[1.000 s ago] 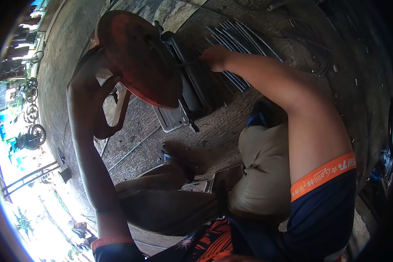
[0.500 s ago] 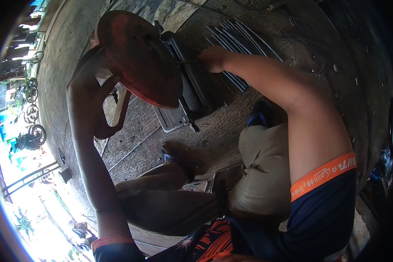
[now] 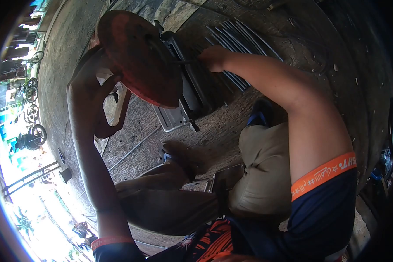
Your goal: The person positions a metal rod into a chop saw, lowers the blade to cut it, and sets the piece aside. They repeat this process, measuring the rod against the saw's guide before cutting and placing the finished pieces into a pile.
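A large round red blade guard (image 3: 139,59), worn and dark in patches, stands tilted on a cut-off saw. My left hand (image 3: 89,83) is at its left rim, thumb against the edge and fingers curled round; part of the hand is hidden behind the guard. A pale bar (image 3: 119,107) shows between thumb and fingers. My right hand (image 3: 213,59) is closed on a thin dark rod-like tool (image 3: 185,62) that reaches to the guard's middle; its tip is hard to make out. Behind lies the saw's dark body (image 3: 190,78) and grey metal base (image 3: 172,120).
Several thin metal rods (image 3: 240,37) lie on the rough floor beyond my right hand. My bent knee (image 3: 262,161) and sandalled foot (image 3: 260,113) are close to the saw. At far left, bicycles and a motorbike (image 3: 32,137) stand in bright daylight.
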A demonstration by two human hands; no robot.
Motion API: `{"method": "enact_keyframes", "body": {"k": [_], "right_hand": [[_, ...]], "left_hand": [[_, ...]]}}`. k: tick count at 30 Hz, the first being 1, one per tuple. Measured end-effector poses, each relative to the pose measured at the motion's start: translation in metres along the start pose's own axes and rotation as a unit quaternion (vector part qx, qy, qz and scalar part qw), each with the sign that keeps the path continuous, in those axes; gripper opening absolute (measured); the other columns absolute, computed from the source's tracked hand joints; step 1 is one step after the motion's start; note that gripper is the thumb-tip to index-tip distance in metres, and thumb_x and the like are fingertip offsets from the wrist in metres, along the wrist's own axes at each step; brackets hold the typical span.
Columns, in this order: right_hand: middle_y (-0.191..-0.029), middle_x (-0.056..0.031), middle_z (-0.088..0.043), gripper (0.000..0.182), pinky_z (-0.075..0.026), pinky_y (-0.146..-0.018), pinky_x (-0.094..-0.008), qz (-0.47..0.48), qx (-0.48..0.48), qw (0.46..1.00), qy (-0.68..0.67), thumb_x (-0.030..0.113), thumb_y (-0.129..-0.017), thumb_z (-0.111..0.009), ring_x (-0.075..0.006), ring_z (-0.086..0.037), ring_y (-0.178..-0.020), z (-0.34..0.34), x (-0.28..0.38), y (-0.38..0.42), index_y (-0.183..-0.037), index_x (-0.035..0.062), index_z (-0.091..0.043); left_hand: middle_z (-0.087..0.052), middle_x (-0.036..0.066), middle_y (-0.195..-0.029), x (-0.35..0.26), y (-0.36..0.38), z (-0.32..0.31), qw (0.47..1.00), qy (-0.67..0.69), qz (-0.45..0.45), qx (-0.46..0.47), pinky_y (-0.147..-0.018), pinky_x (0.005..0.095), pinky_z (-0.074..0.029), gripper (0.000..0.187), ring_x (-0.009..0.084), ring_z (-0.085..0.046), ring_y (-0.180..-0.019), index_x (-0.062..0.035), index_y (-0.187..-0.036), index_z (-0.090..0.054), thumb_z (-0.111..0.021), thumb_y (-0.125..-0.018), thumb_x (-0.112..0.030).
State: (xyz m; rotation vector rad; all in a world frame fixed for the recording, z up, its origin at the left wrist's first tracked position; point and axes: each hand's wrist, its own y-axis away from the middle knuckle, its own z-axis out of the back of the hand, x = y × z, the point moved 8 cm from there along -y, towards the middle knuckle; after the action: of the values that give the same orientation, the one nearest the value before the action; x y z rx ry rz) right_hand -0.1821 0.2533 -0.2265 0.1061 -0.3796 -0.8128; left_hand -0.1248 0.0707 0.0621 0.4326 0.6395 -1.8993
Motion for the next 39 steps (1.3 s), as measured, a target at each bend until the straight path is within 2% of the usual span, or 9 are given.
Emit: {"method": "enact_keyframes", "body": {"k": [5, 11, 17, 19, 21, 39], "right_hand": [[-0.099, -0.0162, -0.067, 0.023, -0.051, -0.081, -0.0458, 0.001, -0.009, 1.0, -0.004, 0.023, -0.085, -0.054, -0.0358, -0.063, -0.097, 0.0022, 0.0002, 0.0014, -0.1, 0.0109, -0.065], [-0.099, -0.0161, -0.067, 0.022, -0.051, -0.081, -0.0458, 0.002, -0.008, 1.0, 0.001, 0.022, -0.084, -0.054, -0.0357, -0.063, -0.097, -0.0003, -0.001, -0.0002, -0.101, 0.0106, -0.064], [-0.099, -0.0163, -0.067, 0.022, -0.051, -0.081, -0.0458, 0.003, -0.005, 1.0, 0.005, 0.022, -0.085, -0.054, -0.0356, -0.063, -0.097, 0.0013, -0.0001, 0.0003, -0.101, 0.0105, -0.065], [-0.1, -0.0164, -0.067, 0.023, -0.051, -0.081, -0.0458, 0.004, -0.004, 1.0, 0.004, 0.022, -0.085, -0.053, -0.0357, -0.063, -0.097, 0.004, 0.0022, 0.0013, -0.101, 0.0105, -0.065], [-0.104, -0.017, -0.067, 0.024, -0.052, -0.082, -0.044, -0.014, 0.016, 1.0, -0.001, 0.008, -0.079, -0.056, -0.0339, -0.063, -0.1, 0.0051, 0.0025, 0.0025, -0.101, 0.0066, -0.068], [-0.103, -0.0164, -0.067, 0.023, -0.051, -0.082, -0.0442, -0.021, 0.01, 1.0, -0.013, 0.012, -0.081, -0.055, -0.0346, -0.063, -0.099, 0.0068, 0.0014, 0.0032, -0.1, 0.0084, -0.068]], "left_hand": [[-0.065, 0.011, -0.111, -0.0052, 0.0004, 0.0015, 0.999, -0.032, -0.014, -0.006, -0.082, 0.0323, -0.05, 0.048, 0.0178, -0.064, -0.096, -0.0015, -0.117, -0.062, -0.074, -0.071, -0.001], [-0.066, 0.01, -0.108, 0.0016, 0.0017, 0.0008, 0.999, -0.02, 0.03, -0.001, -0.081, 0.0315, -0.051, 0.047, 0.0173, -0.064, -0.094, -0.0014, -0.117, -0.062, -0.074, -0.071, 0.0], [-0.066, 0.01, -0.106, -0.0056, -0.0003, 0.0004, 1.0, -0.017, -0.012, -0.006, -0.078, 0.0303, -0.051, 0.045, 0.0152, -0.063, -0.093, -0.0002, -0.115, -0.062, -0.072, -0.072, 0.003], [-0.066, 0.01, -0.107, -0.0007, 0.0013, -0.0005, 1.0, 0.023, 0.016, 0.004, -0.078, 0.0302, -0.051, 0.045, 0.0151, -0.063, -0.093, -0.0007, -0.115, -0.062, -0.072, -0.071, 0.002], [-0.066, 0.01, -0.108, -0.0004, 0.0009, 0.0006, 1.0, 0.005, 0.016, 0.007, -0.078, 0.0304, -0.051, 0.045, 0.0151, -0.063, -0.093, -0.0011, -0.115, -0.062, -0.073, -0.071, 0.001], [-0.063, 0.011, -0.116, -0.0018, 0.0, -0.0003, 1.0, -0.011, 0.012, 0.004, -0.085, 0.0321, -0.049, 0.044, 0.0178, -0.061, -0.102, -0.0015, -0.113, -0.063, -0.072, -0.07, 0.002]]}}
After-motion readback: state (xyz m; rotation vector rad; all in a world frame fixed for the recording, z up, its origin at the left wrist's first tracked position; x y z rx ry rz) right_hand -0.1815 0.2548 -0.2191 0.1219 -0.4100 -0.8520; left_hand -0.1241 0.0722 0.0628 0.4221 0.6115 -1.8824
